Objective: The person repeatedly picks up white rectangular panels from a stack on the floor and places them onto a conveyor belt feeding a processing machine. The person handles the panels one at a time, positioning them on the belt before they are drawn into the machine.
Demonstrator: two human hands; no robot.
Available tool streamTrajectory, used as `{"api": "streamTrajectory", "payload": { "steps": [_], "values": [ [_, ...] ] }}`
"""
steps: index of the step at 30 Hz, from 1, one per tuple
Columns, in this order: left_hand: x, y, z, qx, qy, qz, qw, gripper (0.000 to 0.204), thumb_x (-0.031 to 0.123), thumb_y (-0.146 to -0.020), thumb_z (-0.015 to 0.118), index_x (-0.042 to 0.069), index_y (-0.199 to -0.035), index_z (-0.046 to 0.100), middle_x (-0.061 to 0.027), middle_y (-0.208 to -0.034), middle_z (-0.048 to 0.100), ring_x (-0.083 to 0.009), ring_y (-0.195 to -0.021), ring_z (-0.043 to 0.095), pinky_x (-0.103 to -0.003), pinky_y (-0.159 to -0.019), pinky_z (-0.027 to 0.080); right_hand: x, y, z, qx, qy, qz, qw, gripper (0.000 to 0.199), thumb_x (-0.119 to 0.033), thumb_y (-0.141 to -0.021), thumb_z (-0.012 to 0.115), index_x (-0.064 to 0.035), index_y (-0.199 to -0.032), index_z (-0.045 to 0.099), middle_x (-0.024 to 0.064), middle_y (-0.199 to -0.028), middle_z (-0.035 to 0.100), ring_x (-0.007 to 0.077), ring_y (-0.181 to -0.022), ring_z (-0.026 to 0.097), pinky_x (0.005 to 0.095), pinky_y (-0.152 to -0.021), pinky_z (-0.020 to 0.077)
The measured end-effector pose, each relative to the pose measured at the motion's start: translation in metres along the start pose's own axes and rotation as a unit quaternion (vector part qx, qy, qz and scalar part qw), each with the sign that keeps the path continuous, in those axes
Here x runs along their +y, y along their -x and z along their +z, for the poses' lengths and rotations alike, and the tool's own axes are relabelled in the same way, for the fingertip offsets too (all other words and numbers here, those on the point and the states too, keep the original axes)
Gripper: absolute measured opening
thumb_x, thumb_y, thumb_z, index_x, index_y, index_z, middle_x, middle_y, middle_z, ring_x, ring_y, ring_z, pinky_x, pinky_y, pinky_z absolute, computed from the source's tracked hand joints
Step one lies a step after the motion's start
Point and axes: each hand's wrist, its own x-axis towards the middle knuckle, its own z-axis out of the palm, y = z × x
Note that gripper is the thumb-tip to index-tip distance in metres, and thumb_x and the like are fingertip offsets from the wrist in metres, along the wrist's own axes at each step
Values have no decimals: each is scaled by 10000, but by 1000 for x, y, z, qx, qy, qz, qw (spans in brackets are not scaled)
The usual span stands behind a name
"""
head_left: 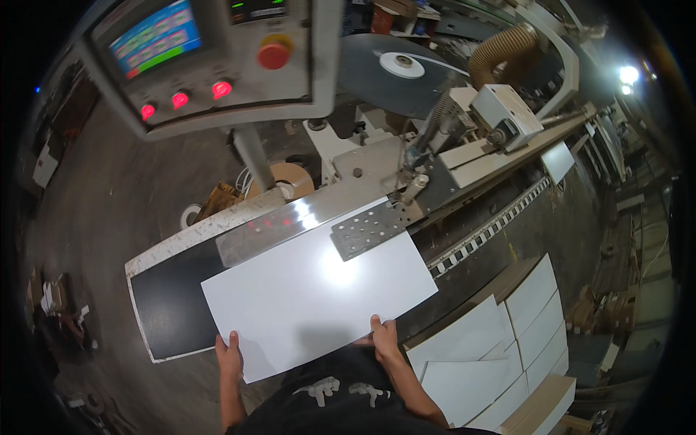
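Observation:
A glossy white rectangular panel (pixel 312 304) lies partly on the black machine table, its far edge along a metal guide fence (pixel 290 223). Its far right part passes under a perforated metal plate (pixel 370 230) on the machine. My left hand (pixel 229 355) grips the panel's near left corner, thumb on top and the other fingers mostly hidden. At the near edge, further right, my right hand (pixel 383 336) holds the panel the same way, thumb on the upper face. The near part of the panel overhangs the table toward my body.
A control box (pixel 217 65) with a lit screen and red buttons hangs at the upper left. Behind the machine sits a large dark reel (pixel 399 69). Stacked white panels (pixel 471 391) stand at the lower right. A roller track (pixel 493 230) runs toward the far right.

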Motion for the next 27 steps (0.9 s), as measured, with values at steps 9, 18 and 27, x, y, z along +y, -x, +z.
{"api": "streamTrajectory", "payload": {
  "steps": [9,18,27],
  "values": [
    [3,12,84,-32,-5,-3,999,519,176,-1022,559,-69,-1432,355,-205,-1355,524,-269,-1182,542,-380,-1015,445,18,-99,-79,-15,67,-81,994,531,-195,-1025,510,166,-1301,235,302,-1189,523,402,-807,696,454,-537,638],
    [-15,-7,183,-23,6,-11,1000,710,213,-1046,512,-10,-1554,68,-257,-1491,367,-365,-1279,472,-474,-1065,399,-79,-119,-119,33,13,-74,997,695,-333,-1014,548,167,-1374,226,260,-1060,580,304,-637,684,363,-548,614],
    [40,41,272,-144,-81,-80,983,616,306,-1070,442,-29,-1473,118,-296,-1435,409,-372,-1187,552,-456,-1003,484,-68,-29,-154,285,13,-145,947,522,-381,-989,605,25,-1262,422,116,-810,643,173,-608,636,310,-574,543]
  ]
}}
